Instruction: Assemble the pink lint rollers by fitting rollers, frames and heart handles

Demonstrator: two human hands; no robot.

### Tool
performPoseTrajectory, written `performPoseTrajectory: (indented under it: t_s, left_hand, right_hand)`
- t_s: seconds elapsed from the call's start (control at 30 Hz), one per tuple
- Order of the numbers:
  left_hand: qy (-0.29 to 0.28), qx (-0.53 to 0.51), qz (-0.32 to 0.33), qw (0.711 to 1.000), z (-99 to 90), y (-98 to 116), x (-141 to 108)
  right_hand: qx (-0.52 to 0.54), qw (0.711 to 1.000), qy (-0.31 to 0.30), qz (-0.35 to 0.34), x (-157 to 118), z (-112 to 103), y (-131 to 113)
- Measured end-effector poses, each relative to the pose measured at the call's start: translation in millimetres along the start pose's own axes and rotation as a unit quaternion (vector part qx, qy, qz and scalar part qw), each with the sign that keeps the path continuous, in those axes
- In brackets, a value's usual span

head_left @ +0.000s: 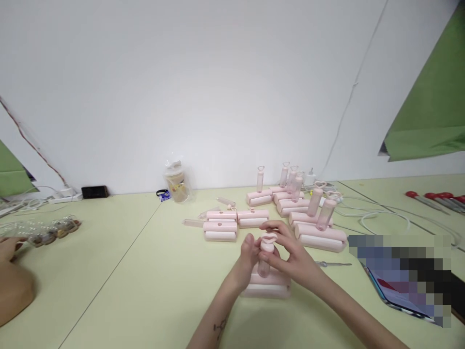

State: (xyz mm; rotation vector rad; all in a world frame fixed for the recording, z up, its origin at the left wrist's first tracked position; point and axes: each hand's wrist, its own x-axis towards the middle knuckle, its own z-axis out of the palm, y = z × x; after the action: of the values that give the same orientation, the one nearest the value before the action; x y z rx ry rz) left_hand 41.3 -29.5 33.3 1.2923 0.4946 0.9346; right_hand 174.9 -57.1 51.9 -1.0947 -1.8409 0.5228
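Near the front of the table a pale pink lint roller [269, 291] with a white lower strip lies below my hands. Its clear pink handle [264, 269] stands upright from it, topped by a pink cap with a loop [268, 242]. My left hand [244, 266] closes round the handle from the left, thumb raised. From the right, the fingers of my right hand [290, 249] are curled against the cap and handle. My hands partly hide the handle and the top of the roller. A thin screwdriver [334, 264] lies just right of my right wrist.
Several lint rollers with upright handles [321, 235] stand at the back right; others [220, 231] have handles lying beside them. A bagged cup [177, 182] is by the wall. Cables, red-handled screwdrivers [438, 196] and a blurred-out phone [395, 286] lie right. Another person's hand [12, 247] shows left.
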Motion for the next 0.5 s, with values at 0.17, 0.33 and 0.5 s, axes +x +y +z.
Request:
performPoseTrajectory:
  t_s: [0.17,0.33,0.5]
  left_hand:
    - [0.118,0.277,0.062,0.952,-33.7,10,-3]
    - [0.185,0.291,0.041,0.938,-48.3,2,1]
    - [0.153,0.337,0.031,0.928,-41.8,-8,-1]
  right_hand:
    - [-0.023,0.999,0.032,0.021,31,-31,-5]
    - [0.000,0.992,0.123,0.018,96,-63,16]
    - [-0.007,0.990,0.141,-0.004,151,-67,56]
